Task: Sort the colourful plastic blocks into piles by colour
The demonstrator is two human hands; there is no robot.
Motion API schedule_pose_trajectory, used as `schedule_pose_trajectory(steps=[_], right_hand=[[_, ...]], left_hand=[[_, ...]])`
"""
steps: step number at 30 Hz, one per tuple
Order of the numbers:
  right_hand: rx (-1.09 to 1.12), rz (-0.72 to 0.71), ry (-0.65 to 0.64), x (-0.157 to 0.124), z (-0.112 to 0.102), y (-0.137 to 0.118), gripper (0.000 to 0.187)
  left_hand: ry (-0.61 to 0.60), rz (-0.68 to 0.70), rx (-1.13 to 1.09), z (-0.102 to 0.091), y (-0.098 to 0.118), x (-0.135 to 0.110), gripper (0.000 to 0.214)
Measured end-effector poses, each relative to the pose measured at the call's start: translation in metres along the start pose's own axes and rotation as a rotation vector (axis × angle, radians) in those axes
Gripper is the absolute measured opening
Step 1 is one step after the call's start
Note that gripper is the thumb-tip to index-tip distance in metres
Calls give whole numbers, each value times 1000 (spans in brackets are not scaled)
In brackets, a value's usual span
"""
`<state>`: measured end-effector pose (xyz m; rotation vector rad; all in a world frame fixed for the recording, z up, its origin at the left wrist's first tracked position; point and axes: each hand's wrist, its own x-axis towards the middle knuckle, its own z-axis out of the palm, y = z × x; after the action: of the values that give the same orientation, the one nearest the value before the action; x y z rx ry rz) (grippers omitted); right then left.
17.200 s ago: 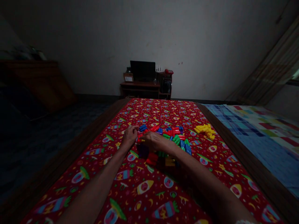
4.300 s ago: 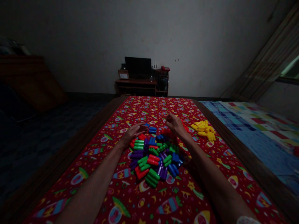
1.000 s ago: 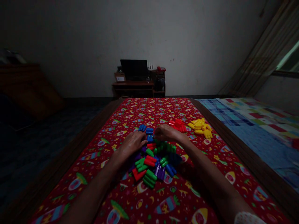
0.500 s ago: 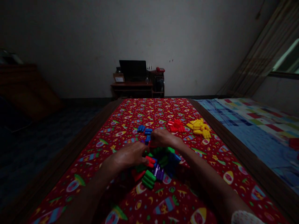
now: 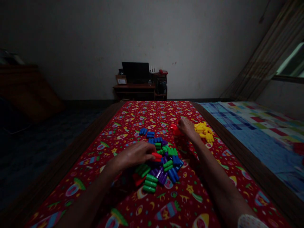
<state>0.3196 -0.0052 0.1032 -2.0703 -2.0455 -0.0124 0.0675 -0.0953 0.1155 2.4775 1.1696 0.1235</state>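
Observation:
A mixed heap of ridged plastic toy blocks lies mid-table, with green blocks (image 5: 150, 183), purple blocks (image 5: 161, 175) and blue blocks (image 5: 174, 174) among them. At its left side my left hand (image 5: 139, 153) pinches a red toy block (image 5: 157, 156) between thumb and fingers, just above the heap. Farther right and back, my right hand (image 5: 187, 128) curls over a small group of red blocks (image 5: 175, 129); its fingers are closed at a red block and their tips are partly hidden. Another red block (image 5: 139, 180) shows low in the heap, under green ones.
Yellow blocks (image 5: 204, 130) lie in a pile right of my right hand. Several blue blocks (image 5: 150, 135) are grouped behind the heap. A red patterned cloth (image 5: 166, 213) covers the table. Beyond stands a desk with a dark monitor (image 5: 136, 72); a bed (image 5: 244, 139) is at right.
My right hand has moved from the heap rightward and away to the red group, uncovering green and purple blocks. My left hand has shifted slightly right, with the red block raised in its fingers.

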Motion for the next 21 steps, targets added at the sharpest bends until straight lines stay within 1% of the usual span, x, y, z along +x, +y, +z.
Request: schedule_pose_trajectory(steps=[2, 3, 4, 6, 7, 9, 10, 12, 14, 15, 18, 21], right_hand=[[145, -127, 6, -2, -7, -8, 29], [245, -216, -23, -5, -10, -14, 34], [357, -316, -79, -7, -13, -21, 40], [573, -521, -234, -14, -16, -36, 46], [652, -605, -300, -18, -16, -43, 46], [723, -709, -363, -22, -16, -51, 40], [735, -721, -369, -23, -16, -53, 39], [764, -695, -374, -24, -17, -51, 44], [805, -683, -412, -22, -20, -47, 47], [812, -687, -435, -22, -23, -46, 45], [703, -730, -463, -22, -28, -45, 33], [541, -745, -408, -21, -32, -42, 24]], left_hand=[[116, -43, -109, -8, -4, 3, 22], [195, -84, -158, -11, -5, 4, 25], [277, -130, -198, -14, -6, 6, 27], [409, -206, -235, -17, -6, 8, 30], [443, -225, -236, -18, -7, 9, 30], [457, -232, -230, -16, -7, 10, 27], [453, -228, -226, -15, -7, 10, 26], [449, -219, -212, -12, -7, 10, 25], [468, -211, -183, -8, -7, 12, 25], [480, -209, -168, -6, -7, 13, 25], [497, -203, -145, -1, -9, 18, 25], [467, -189, -154, 1, -13, 17, 26]])
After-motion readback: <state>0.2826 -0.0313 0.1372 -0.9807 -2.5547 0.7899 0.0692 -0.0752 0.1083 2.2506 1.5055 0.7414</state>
